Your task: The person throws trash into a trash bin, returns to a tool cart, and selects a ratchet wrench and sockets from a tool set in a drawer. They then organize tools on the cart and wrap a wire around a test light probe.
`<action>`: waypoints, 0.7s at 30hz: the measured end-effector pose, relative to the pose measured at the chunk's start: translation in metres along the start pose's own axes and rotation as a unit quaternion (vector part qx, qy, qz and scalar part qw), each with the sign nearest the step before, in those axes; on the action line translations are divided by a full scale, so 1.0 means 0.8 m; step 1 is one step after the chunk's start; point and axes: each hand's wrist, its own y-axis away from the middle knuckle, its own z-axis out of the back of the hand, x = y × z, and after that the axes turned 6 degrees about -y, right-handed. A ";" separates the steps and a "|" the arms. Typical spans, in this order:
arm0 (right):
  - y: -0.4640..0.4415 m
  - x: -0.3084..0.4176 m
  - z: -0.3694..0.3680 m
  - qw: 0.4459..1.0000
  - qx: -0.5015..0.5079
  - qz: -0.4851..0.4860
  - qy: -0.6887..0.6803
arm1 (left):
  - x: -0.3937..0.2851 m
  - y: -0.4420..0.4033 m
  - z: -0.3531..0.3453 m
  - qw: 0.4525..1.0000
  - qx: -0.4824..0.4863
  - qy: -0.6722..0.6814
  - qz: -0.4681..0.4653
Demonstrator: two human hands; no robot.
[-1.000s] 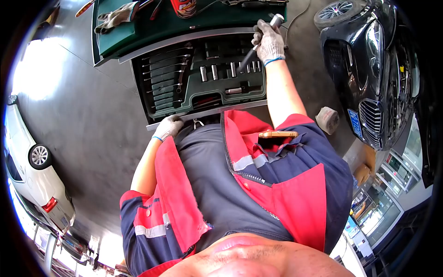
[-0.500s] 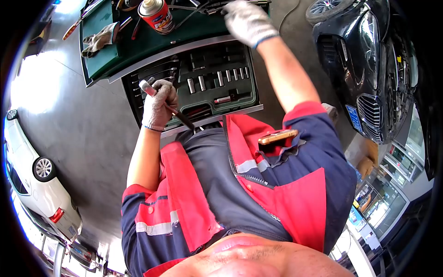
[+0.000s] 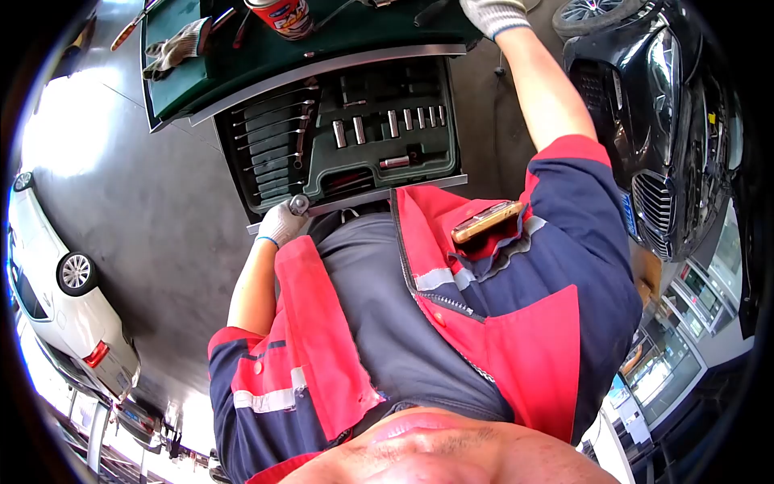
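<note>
My left hand (image 3: 280,223), in a pale knit glove, is closed on a ratchet wrench by the drawer's near left corner. The round ratchet head (image 3: 299,205) shows above the fingers; its handle is hidden. My right hand (image 3: 493,16), also gloved, reaches past the right end of the green cabinet top (image 3: 379,36). The upper frame edge cuts off its fingers, so what they hold is hidden. Between my arms lies the open drawer with a dark tool tray (image 3: 339,157), where combination spanners (image 3: 278,125) lie at left and several chrome sockets (image 3: 393,123) stand at right.
A red spray can (image 3: 282,18) and a used glove (image 3: 176,50) sit on the cabinet top. Beside the cabinet at right stands a black car (image 3: 629,105) with its front opened up; a white car (image 3: 68,306) is parked at left. A phone (image 3: 488,222) pokes from my chest pocket.
My left hand has come down towards my body with the ratchet wrench, whose head now points up by the drawer edge. My right hand has moved right and further out, partly leaving the frame.
</note>
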 end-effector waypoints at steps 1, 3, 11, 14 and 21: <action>0.013 0.016 0.023 0.999 -0.019 -0.006 -0.025 | -0.004 0.008 0.004 1.000 -0.007 0.020 0.018; 0.051 0.066 0.070 0.975 -0.122 -0.098 -0.157 | 0.007 -0.002 -0.001 0.997 0.007 0.068 0.030; 0.192 0.218 -0.085 0.158 -0.011 -0.560 -0.813 | 0.023 -0.023 0.004 0.993 0.066 0.088 0.048; 0.174 0.231 -0.140 0.047 -0.016 -0.621 -0.783 | 0.024 -0.021 0.002 0.995 0.055 0.074 0.043; 0.179 0.237 -0.114 0.811 0.042 -0.453 -0.367 | 0.024 -0.021 0.002 0.999 0.038 0.035 -0.002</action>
